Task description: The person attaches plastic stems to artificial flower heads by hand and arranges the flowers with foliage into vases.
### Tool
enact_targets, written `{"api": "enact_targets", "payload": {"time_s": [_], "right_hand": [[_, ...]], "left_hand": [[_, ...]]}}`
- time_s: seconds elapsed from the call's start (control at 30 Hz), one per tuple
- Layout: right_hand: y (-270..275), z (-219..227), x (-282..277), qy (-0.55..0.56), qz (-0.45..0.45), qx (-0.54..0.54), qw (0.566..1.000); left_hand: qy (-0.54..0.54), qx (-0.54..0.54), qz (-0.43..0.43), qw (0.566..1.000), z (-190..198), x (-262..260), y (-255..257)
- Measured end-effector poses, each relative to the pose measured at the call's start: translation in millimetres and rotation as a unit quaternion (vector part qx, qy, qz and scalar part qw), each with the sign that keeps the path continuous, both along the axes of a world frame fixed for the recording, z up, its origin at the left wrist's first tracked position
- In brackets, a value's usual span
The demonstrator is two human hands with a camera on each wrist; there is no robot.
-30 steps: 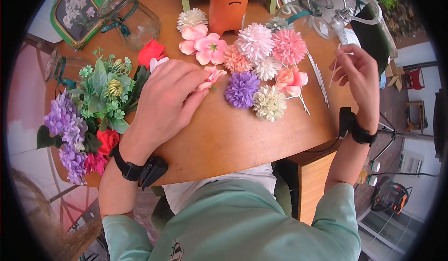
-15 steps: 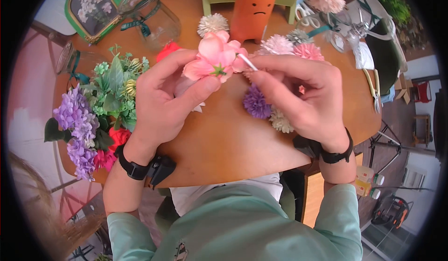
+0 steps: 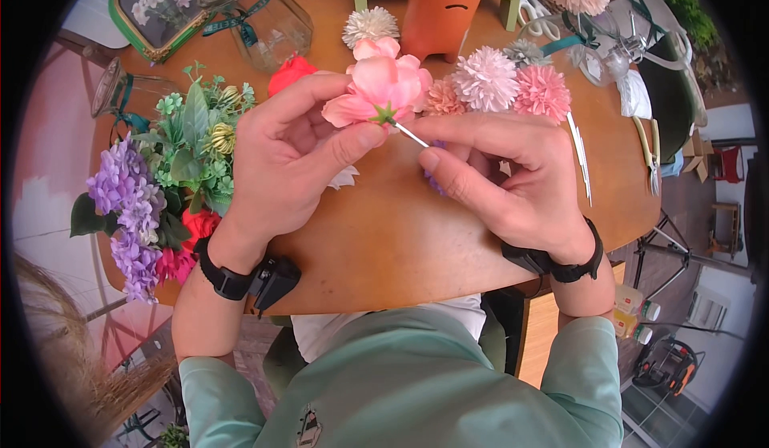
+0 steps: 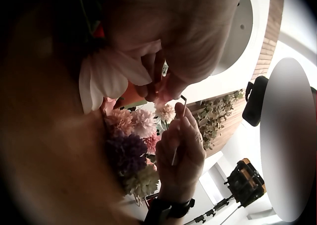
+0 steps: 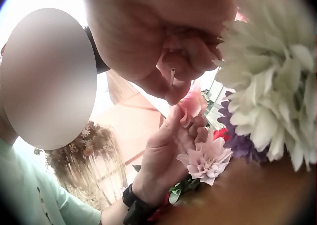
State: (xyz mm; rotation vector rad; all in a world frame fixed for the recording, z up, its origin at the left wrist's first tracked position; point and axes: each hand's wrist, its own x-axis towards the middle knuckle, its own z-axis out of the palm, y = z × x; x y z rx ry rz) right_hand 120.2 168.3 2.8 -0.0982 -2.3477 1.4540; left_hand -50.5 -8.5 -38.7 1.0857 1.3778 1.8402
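In the head view my left hand [image 3: 288, 164] pinches a pink artificial flower [image 3: 380, 84] near its green base, with the petals facing away from me. Between thumb and index finger, my right hand [image 3: 517, 176] holds a thin white stick [image 3: 412, 134]. The stick's far end is right at the flower's green base. Both hands are raised over the wooden table, fingertips close together. The stick's near end looks like a hollow tube [image 5: 173, 75] in the right wrist view. Under the left hand lies a pale pink flower [image 5: 207, 160], mostly hidden in the head view.
Pompom flowers [image 3: 486, 78] lie behind the right hand, with white sticks [image 3: 580, 160] and pliers [image 3: 646, 148] to the right. Purple blooms [image 3: 128, 200] and greenery [image 3: 192, 128] fill the left. An orange vase [image 3: 443, 12] and a glass jar [image 3: 272, 28] stand behind.
My left hand has lifted the pink flower from the table. My right hand has come in from the right with the white stick, whose end now meets the flower's green base.
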Motion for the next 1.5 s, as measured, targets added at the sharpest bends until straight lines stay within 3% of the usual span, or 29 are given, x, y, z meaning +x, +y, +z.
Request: {"api": "enact_targets", "payload": {"time_s": [0.27,0.47,0.53,0.63,0.8,1.5], "right_hand": [[-1.9,3.1,1.4,-0.021,0.006,-0.002,1.000],[-0.4,1.6,-0.3,-0.005,0.011,0.040,0.999],[0.1,0.8,-0.5,0.009,0.014,0.057,0.998],[-0.1,0.6,0.0,-0.001,0.014,0.049,0.999],[-0.9,-1.4,2.3,-0.062,-0.008,-0.058,0.996],[-6.2,-2.9,1.2,-0.051,-0.046,-0.095,0.993]], "left_hand": [[0.024,0.040,0.006,0.999,-3.9,-2.7,1.5],[0.137,0.020,0.032,0.990,5.7,-2.9,0.6],[0.263,-0.001,0.104,0.959,10.3,-0.9,0.2],[0.317,-0.001,0.096,0.944,9.7,-3.1,-3.9],[0.331,-0.012,0.114,0.937,11.2,2.3,-6.1],[0.366,0.024,0.120,0.923,14.6,9.4,-3.8]]}}
